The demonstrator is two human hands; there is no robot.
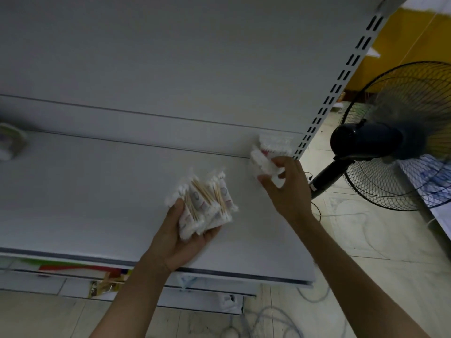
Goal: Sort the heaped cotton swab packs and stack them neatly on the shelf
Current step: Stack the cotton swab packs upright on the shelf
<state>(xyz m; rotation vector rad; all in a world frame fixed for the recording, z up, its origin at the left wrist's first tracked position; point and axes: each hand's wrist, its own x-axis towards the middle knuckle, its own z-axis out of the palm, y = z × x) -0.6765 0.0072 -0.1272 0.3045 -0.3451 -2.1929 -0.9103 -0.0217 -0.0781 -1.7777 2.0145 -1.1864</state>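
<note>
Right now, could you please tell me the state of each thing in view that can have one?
swab bundle, fanned out, held over the shelf, not yet stacked.
left hand, palm up, gripping the swab bundle.
corner packs, piled at the shelf's back right corner.
right hand, pinching the nearest corner packs.
fan, blades blurred, apparently running.

The shelf [97,191] is a plain pale-grey board with a darker strip along its front edge and a back panel [170,57] of the same colour. A small stack of cotton swab packs [277,146] lies in its right rear corner, against that panel and just beside the slotted upright [324,103]. At the far left sits a blurred pale item [11,143]
</note>
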